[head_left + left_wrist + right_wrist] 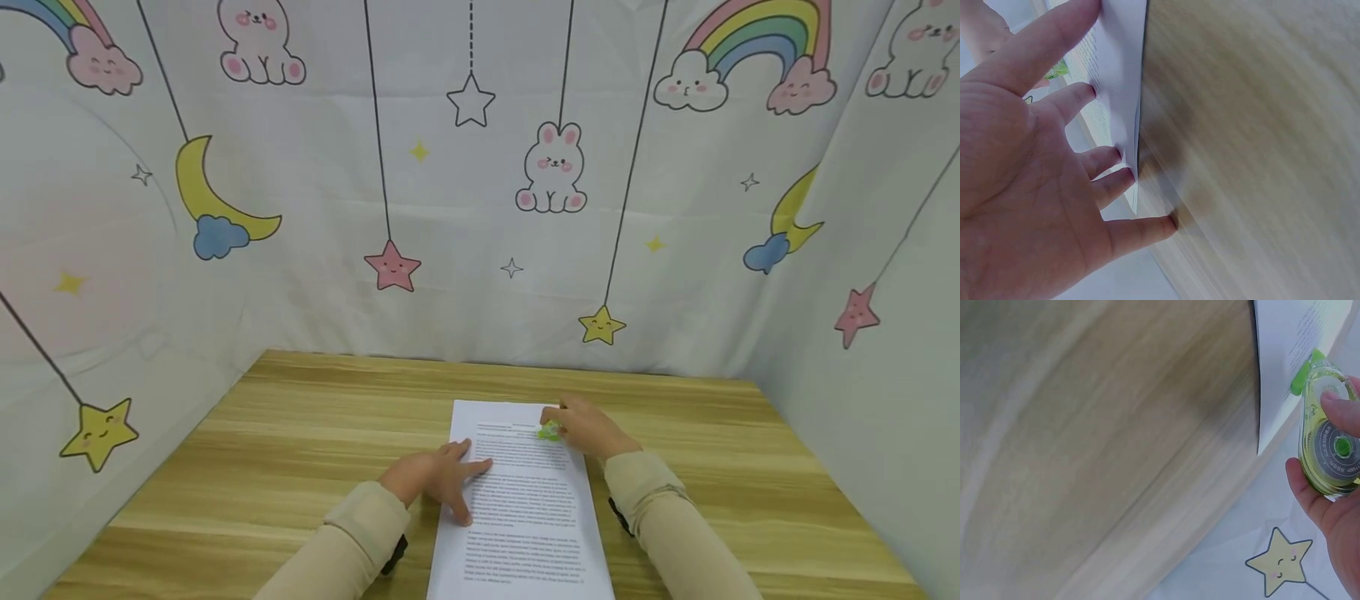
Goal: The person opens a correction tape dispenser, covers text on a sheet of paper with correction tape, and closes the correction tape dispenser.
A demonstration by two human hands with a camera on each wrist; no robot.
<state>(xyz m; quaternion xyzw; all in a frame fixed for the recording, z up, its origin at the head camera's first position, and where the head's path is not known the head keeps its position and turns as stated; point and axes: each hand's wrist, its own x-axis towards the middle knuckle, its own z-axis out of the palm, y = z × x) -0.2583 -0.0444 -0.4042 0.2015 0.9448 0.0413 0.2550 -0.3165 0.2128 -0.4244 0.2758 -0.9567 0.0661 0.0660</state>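
Observation:
Printed paper sheets lie on the wooden table, their text running in dense paragraphs. My left hand is spread over the left edge of the paper; in the left wrist view its fingers are straight and touch the sheet's edge, with one fingertip on the table. My right hand holds a green, clear-cased correction tape between thumb and fingers. The tape's green tip is at the upper right part of the printed text. Whether the tip touches the paper cannot be made out.
The wood-grain table extends on both sides of the paper. Behind it and at the sides hangs a white curtain printed with stars, moons, rabbits and rainbows. Dark bands show at both wrists.

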